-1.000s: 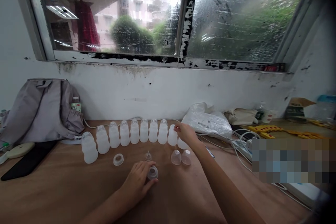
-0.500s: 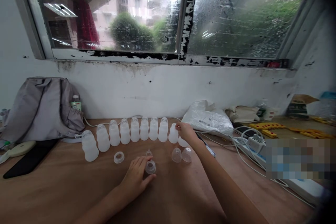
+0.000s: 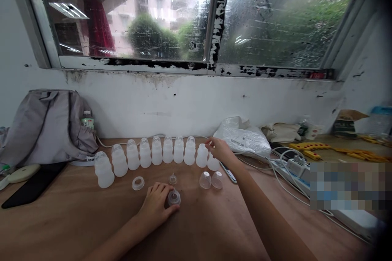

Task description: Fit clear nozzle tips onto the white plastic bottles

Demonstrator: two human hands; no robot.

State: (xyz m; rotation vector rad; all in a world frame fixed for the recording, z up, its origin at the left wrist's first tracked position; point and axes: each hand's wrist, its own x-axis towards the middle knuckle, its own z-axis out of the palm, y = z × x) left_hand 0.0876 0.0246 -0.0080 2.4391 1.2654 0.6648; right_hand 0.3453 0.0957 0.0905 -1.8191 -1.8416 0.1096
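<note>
My left hand rests on the table with thumb and index finger around a clear bottle collar ring, which seems to have a teat in it. Just behind it stands a loose clear teat; another collar ring lies to the left. My right hand reaches to the right end of the bottle row, fingertips pinched beside the top of an uncapped white baby bottle. Whatever is in that pinch is too small to make out. Partly under this hand is the last bottle. Two clear dome caps stand in front.
Several capped white baby bottles form a curved row. A grey backpack and a black flat case are at left. Behind my right hand lie a silvery plastic bag, a phone, white cables and a power strip.
My right hand has risen slightly, and more of the last bottle shows. My left hand has drawn a little left and nearer me, uncovering the loose teat.
</note>
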